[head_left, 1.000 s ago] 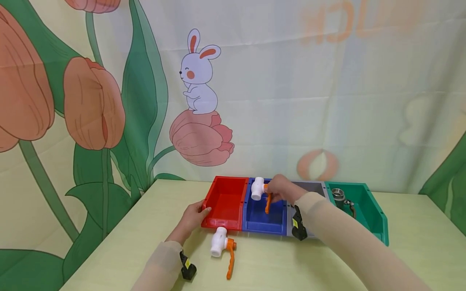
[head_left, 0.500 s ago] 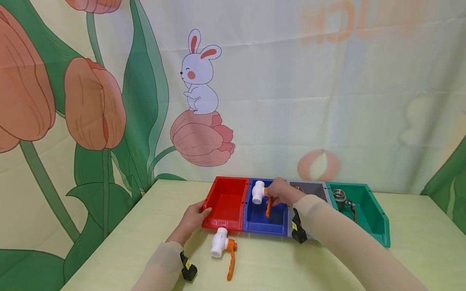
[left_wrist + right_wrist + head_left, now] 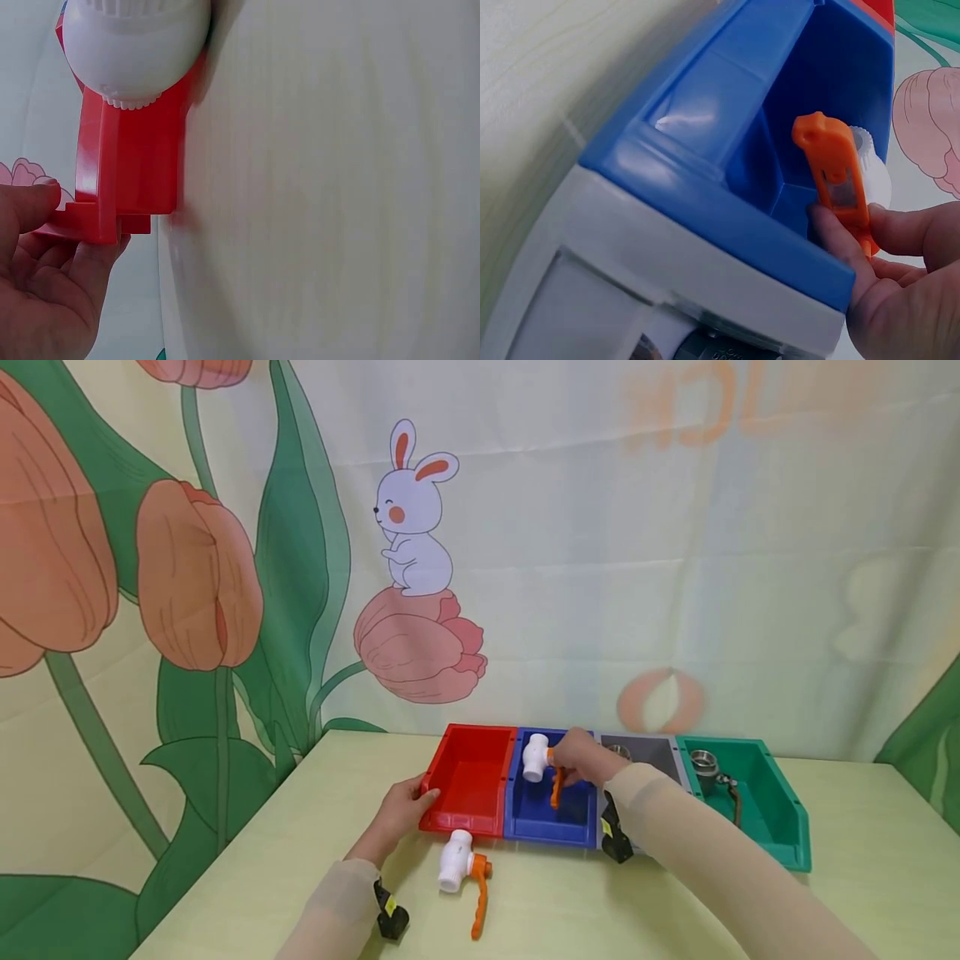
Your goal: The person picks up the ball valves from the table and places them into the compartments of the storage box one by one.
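Note:
My right hand (image 3: 581,756) pinches the orange handle (image 3: 840,169) of a white plastic ball valve (image 3: 536,758). That valve is within the opening of the blue bin (image 3: 551,839); whether it touches the bottom I cannot tell. My left hand (image 3: 401,810) grips the left rim of the red bin (image 3: 461,823), thumb on the inner side and fingers outside, as the left wrist view shows. A second white ball valve (image 3: 454,862) with an orange handle lies on the table in front of the red bin. Its rounded white body (image 3: 135,49) fills the top of the left wrist view.
Right of the blue bin is a grey bin (image 3: 656,747), partly hidden by the right forearm, with a metal piece (image 3: 619,750) inside. A green bin (image 3: 797,852) at the row's end holds a metal fitting (image 3: 705,765) with a lever. Behind hangs a printed curtain (image 3: 570,568).
My right hand has lowered the ball valve a little into the blue bin, then nearly stopped. A metal piece in the grey bin has come into sight. The left hand keeps its grip.

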Available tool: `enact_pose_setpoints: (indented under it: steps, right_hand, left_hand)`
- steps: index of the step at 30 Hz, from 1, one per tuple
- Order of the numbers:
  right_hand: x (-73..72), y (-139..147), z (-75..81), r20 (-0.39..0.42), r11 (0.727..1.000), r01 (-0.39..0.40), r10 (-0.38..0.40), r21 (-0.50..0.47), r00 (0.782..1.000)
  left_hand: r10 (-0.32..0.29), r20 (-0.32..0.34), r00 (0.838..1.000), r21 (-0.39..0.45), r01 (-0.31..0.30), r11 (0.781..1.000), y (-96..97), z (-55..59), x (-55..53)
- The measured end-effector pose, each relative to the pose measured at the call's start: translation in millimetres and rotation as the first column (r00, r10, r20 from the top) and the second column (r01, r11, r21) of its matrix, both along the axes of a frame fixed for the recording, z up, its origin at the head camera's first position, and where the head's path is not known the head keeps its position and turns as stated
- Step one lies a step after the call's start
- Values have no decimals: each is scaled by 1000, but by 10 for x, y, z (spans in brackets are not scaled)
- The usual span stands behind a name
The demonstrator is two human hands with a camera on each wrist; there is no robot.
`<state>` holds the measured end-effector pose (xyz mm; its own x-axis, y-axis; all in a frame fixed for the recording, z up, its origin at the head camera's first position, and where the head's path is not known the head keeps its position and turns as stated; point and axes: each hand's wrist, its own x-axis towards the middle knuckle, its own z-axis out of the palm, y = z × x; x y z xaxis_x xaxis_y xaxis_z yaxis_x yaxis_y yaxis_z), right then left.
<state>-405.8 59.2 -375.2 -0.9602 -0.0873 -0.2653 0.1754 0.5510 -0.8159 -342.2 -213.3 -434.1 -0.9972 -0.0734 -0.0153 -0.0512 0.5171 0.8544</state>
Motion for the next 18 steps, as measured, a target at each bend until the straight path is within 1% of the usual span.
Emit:
enact_pose_setpoints:
  steps: [6,8,9,11,12,13,15,16,18]
  right_hand:
    - [5,-39,22,-1,999,10,-10,33,1000]
    - [-29,-53,0,0,998,17,-17,53,1000]
    - [-63,-59,-24,-2,998,20,-20,65,1000]
    - [-183,-64,-120,-8,996,22,-21,84,1000]
    - [-213,-60,-157,-24,996,13,-11,88,1000]
    - [-360,-36,-280,-34,997,-4,7,83,999]
    - [-482,-29,-386,-44,995,-5,9,99,999]
    - [-505,-28,-404,-45,995,-5,10,105,999]
    - [-463,-46,-364,-49,992,5,1,125,999]
  left_hand:
    - [-5,-7,1000,-9,5,1000,-18,2,-6]
    - [-5,-10,1000,-13,5,1000,-22,-4,-9]
    - [-6,-12,1000,-15,6,1000,-25,-5,-10]
    - [-6,-12,1000,-16,6,1000,-31,-12,-13]
    - [-6,-12,1000,-18,6,1000,-33,-14,-14]
    - [-5,-11,1000,-18,5,1000,-34,-14,-15]
    - [-5,-6,1000,-17,5,1000,-33,-18,-17]
    - [-6,-4,1000,-19,6,1000,-32,-21,-18]
    - [-7,0,1000,-20,7,1000,-26,-22,-17]
